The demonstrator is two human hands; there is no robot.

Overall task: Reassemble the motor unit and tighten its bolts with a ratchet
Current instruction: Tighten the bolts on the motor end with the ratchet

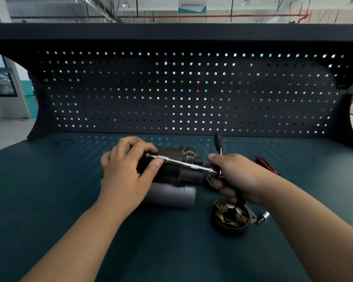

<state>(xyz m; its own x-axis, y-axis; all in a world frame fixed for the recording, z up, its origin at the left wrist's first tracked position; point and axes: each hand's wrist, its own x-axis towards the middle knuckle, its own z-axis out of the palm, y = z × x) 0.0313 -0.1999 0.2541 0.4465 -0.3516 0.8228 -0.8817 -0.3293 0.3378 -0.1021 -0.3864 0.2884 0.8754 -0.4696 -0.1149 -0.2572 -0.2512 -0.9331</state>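
Observation:
The dark motor unit [179, 169] lies on its side in the middle of the bench, with a grey cylinder [171, 195] along its near side. My left hand [126, 169] grips the motor's left end, thumb pressed near the tip of a chrome extension bar [183, 164]. That bar runs along the top of the motor to the ratchet head. My right hand [236, 178] is closed around the ratchet [218, 143], whose black handle sticks up behind my fingers. A round black brush cover [230, 218] lies open-side up in front of my right hand.
A loose chrome socket [263, 217] lies right of the brush cover. A red and black tool [266, 164] rests beyond my right wrist. The dark pegboard [192, 94] walls off the back of the green bench [49, 190].

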